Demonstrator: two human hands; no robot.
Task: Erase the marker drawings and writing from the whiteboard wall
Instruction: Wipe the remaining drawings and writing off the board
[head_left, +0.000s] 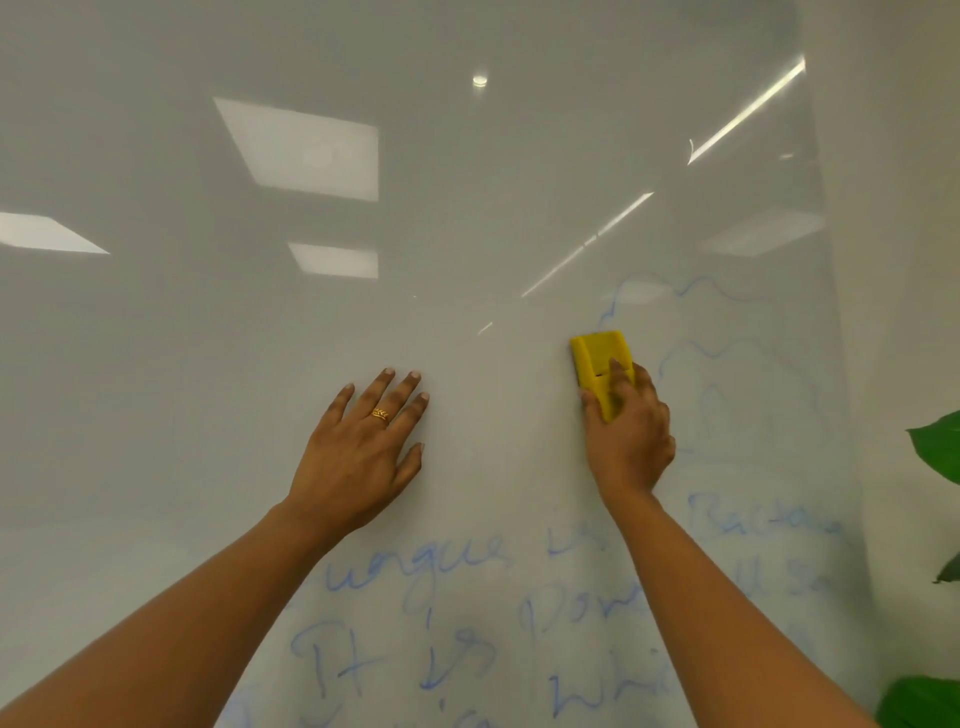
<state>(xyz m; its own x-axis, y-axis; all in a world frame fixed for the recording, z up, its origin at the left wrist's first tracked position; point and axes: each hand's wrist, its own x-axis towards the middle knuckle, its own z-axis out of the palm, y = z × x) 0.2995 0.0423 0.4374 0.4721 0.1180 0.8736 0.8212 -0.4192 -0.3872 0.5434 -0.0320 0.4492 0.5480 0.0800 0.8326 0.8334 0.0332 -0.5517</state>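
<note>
A glossy whiteboard wall (467, 234) fills the view. My right hand (631, 431) grips a yellow eraser (597, 358) and holds it flat against the board, just left of a faint blue drawing of wavy outlines (727, 364). My left hand (363, 447), with a gold ring on one finger, rests flat on the board with its fingers spread, left of the eraser. Blue handwritten lines (441, 639) run below both hands, partly hidden by my forearms.
Green plant leaves (935, 447) stick in at the right edge, beside the board's right border, with more leaves (919, 701) at the lower right corner. Ceiling lights reflect in the upper board.
</note>
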